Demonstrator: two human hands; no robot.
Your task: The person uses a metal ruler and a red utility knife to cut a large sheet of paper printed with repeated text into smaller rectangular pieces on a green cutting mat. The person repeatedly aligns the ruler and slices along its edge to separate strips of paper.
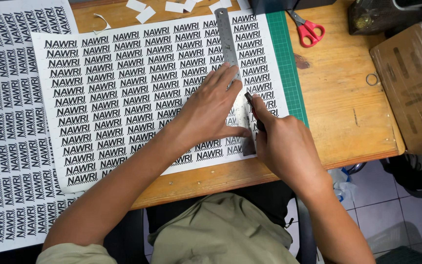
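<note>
Right hand (283,146): grip closed on small dark knife (253,108), blade at metal ruler (234,73) edge. Left hand (210,111): spread flat, pinning ruler on printed label sheet (123,98), worktop (338,98). Step judged: mid-cut. Next calls for steady ruler pressure.

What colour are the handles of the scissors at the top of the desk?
Red handles on the scissors, clearest in the head view, lying on the wooden desk.
</note>
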